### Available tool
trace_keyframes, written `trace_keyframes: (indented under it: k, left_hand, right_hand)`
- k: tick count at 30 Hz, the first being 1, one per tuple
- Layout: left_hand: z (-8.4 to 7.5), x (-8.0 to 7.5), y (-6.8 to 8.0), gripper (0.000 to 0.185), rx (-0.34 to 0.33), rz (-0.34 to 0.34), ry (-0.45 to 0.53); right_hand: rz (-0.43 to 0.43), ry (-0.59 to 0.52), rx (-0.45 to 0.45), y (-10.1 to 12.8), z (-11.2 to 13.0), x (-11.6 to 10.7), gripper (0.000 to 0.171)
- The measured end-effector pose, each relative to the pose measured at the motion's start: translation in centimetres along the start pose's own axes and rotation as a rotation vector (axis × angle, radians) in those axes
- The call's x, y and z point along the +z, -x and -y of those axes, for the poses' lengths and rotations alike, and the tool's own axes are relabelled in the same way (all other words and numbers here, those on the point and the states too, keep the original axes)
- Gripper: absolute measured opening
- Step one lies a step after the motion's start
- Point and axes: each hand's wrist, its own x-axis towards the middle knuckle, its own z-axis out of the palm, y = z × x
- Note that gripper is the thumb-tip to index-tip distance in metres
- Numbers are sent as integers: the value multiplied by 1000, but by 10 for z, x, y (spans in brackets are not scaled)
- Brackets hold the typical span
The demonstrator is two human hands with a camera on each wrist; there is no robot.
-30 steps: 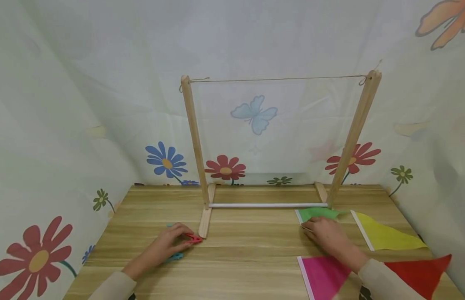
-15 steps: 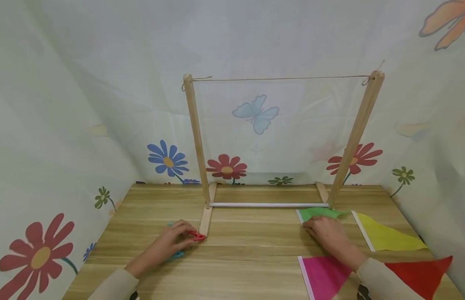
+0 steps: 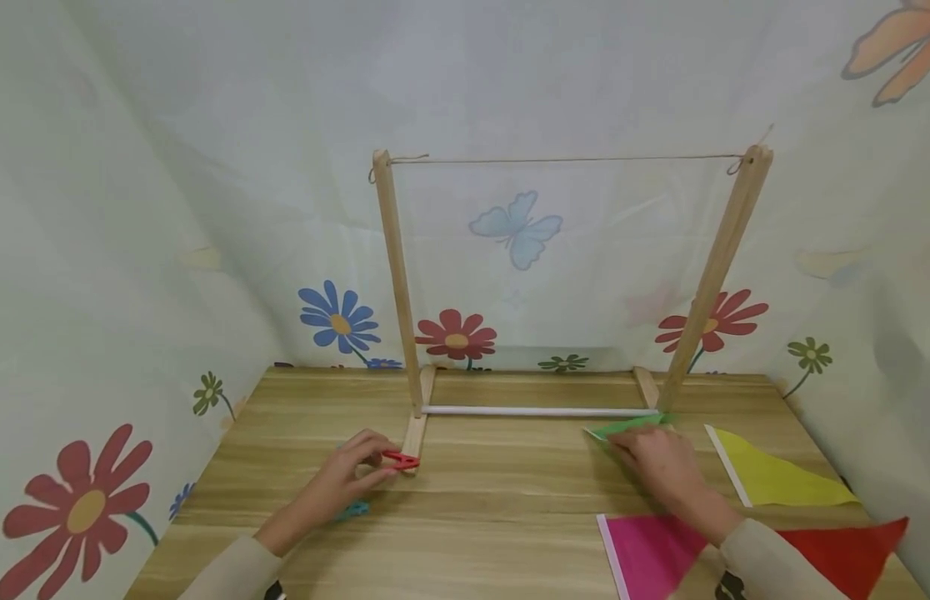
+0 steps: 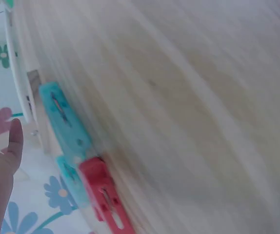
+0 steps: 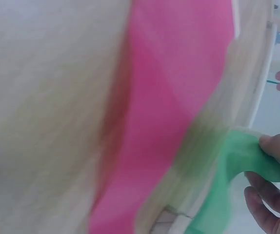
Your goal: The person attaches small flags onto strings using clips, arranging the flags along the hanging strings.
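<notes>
**Green pennant (image 3: 632, 422) tipped up off the tabletop (image 3: 502, 487), red clip (image 3: 411, 461) shifted slightly, since half a second ago**

Head view. The right hand (image 3: 663, 467) pinches the green pennant near its white-edged end, just nearer than the right end of a white rod (image 3: 540, 412); the cloth, flat in the earlier frame, is now raised and slanted. At left, the left hand (image 3: 348, 475) holds the red clip between thumb and fingers, the gap no wider than the clip, over the near end of the stand's left foot (image 3: 415, 437). A turquoise clip (image 3: 354, 510) lies just nearer than that hand. On the right lie a yellow pennant (image 3: 776, 475), a magenta pennant (image 3: 648, 546) and, partly behind the sleeve, a red pennant (image 3: 847, 550). String (image 3: 562, 159) spans the tops of two wooden posts (image 3: 400, 283).

Left wrist view. Two turquoise clips and a second red clip (image 4: 96, 171) lie grouped on the tabletop; whether the red one touches its neighbours cannot be told. The left hand is cut by the frame edge.

Right wrist view. The green pennant bends between thumb and fingers, which are closed on the cloth; the magenta pennant lies alongside, apart from them.
</notes>
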Motion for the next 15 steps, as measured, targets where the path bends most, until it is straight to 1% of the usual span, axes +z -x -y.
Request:
trace_keyframes:
  k: [3,6,11,15]
  left_hand:
    - [-9,0,-5,29,-42,0,12]
    - [-17,1,-11,29,-51,-7,9]
    - [-25,1,-19,28,-7,-62,-23]
    - [-30,2,-25,29,33,-108,-32]
  right_hand:
    - [-42,-20,-6,-3,3,-7,16]
    - [-38,-37,26,-6,6,-16,16]
    - [-11,-79,90,-11,11,-29,14]
    - [-44,-120,81,-15,15,-38,14]
